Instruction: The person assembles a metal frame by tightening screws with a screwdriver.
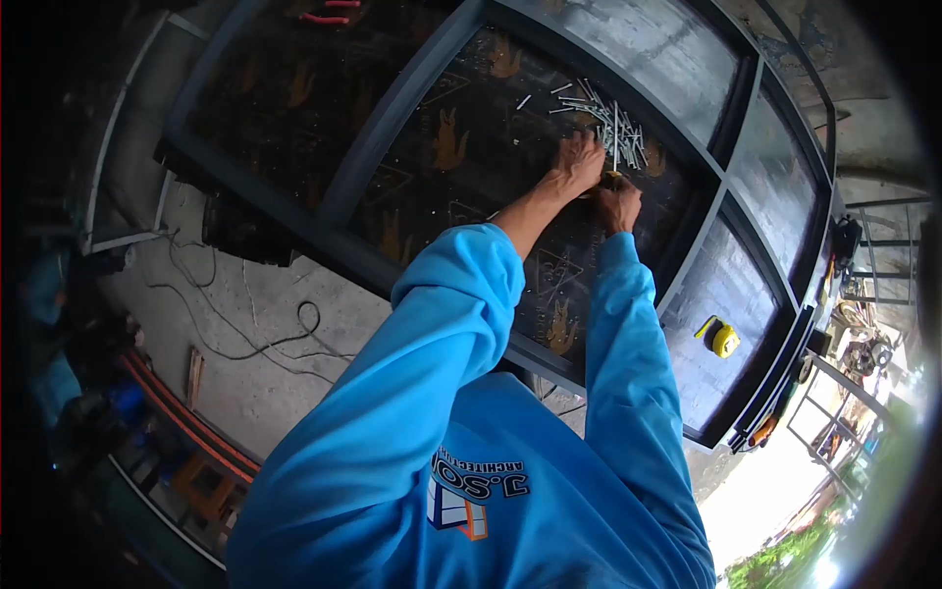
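Note:
Both my arms, in blue sleeves, reach out over a dark printed board [471,147] set in a grey metal frame [388,137]. My left hand [577,163] rests with its fingers at the edge of a loose pile of silver screws [613,123]. Just beside it, my right hand [620,204] is closed around a small yellowish tool handle. A thin metal shaft [615,137] stands up from that handle into the pile. What the tool's tip touches is hidden among the screws.
A yellow tape measure [724,337] lies on a grey panel [721,294] to the right. Red-handled pliers [324,15] sit at the top edge. Black cables [245,329] trail over the concrete floor on the left. Metal racks [834,393] stand at the far right.

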A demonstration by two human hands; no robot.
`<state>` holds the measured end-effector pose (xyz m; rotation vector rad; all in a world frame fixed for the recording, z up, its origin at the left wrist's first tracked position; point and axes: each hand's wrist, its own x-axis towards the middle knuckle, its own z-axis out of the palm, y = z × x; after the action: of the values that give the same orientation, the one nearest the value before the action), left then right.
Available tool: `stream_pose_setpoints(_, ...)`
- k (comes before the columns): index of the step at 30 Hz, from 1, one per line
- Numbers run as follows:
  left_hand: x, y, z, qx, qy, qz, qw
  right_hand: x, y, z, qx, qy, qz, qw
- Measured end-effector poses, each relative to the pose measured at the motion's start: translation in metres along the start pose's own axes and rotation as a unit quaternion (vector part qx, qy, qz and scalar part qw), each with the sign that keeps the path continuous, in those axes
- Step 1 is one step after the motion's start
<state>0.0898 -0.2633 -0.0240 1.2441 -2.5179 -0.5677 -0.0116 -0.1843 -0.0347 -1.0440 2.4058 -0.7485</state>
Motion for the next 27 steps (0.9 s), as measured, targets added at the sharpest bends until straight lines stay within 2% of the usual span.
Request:
stream_pose_setpoints(1,0.0,0.004,0.019,0.034,0.052,-0.008,0.998,-0.005,0.004,-0.001,0.007,-0.008,-0.031,0.999)
stream_pose_setpoints(2,0.005,0.009,0.009,0.013,-0.017,-0.027,0.999,-0.003,0.013,0.002,0.009,-0.015,-0.026,1.0)
stream_pose_setpoints(4,0.004,0.012,0.019,0.006,0.029,-0.019,0.999,-0.01,0.013,-0.001,0.061,0.0,-0.027,0.998)
stream_pose_setpoints(7,0.009,0.007,0.029,-0.017,0.067,0.004,0.998,-0.014,0.024,-0.001,0.141,-0.033,-0.005,0.989)
stream_pose_setpoints(9,0.006,0.015,0.028,0.02,0.028,0.028,0.999,-0.03,0.025,-0.021,0.343,-0.098,0.091,0.93)
stream_pose_setpoints(10,0.005,0.015,0.037,0.018,0.025,0.028,0.999,-0.044,0.02,-0.031,0.341,-0.097,0.095,0.93)
stream_pose_setpoints(12,0.014,0.013,0.05,0.078,0.112,0.051,0.989,-0.072,0.006,-0.052,0.431,-0.097,0.138,0.886)
stream_pose_setpoints(13,0.012,0.014,0.039,0.084,0.073,0.054,0.992,-0.084,0.015,-0.058,0.418,-0.112,0.148,0.889)
stream_pose_setpoints(14,0.007,0.014,0.036,0.083,0.078,0.051,0.992,-0.099,0.026,-0.068,0.406,-0.126,0.157,0.892)
stream_pose_setpoints(17,-0.006,-0.002,0.009,-0.054,0.099,0.037,0.993,-0.161,0.033,-0.085,0.406,-0.16,0.181,0.882)
stream_pose_setpoints(19,-0.031,-0.028,-0.017,-0.196,0.111,-0.006,0.974,-0.196,0.044,-0.088,0.412,-0.172,0.202,0.872)
stream_pose_setpoints(20,-0.045,-0.049,-0.026,-0.25,0.136,-0.039,0.958,-0.21,0.046,-0.085,0.41,-0.186,0.213,0.867)
stream_pose_setpoints(21,-0.073,-0.062,-0.064,-0.262,0.186,-0.073,0.944,-0.222,0.04,-0.082,0.408,-0.187,0.219,0.866)
stream_pose_setpoints(24,-0.137,-0.163,-0.13,-0.211,0.202,-0.167,0.942,-0.24,0.007,-0.066,0.422,-0.198,0.211,0.859)
stream_pose_setpoints(25,-0.159,-0.2,-0.144,-0.149,0.265,-0.162,0.939,-0.242,-0.008,-0.06,0.389,-0.226,0.203,0.87)
stream_pose_setpoints(27,-0.197,-0.262,-0.19,-0.067,0.236,-0.214,0.945,-0.246,-0.027,-0.035,0.351,-0.267,0.165,0.883)
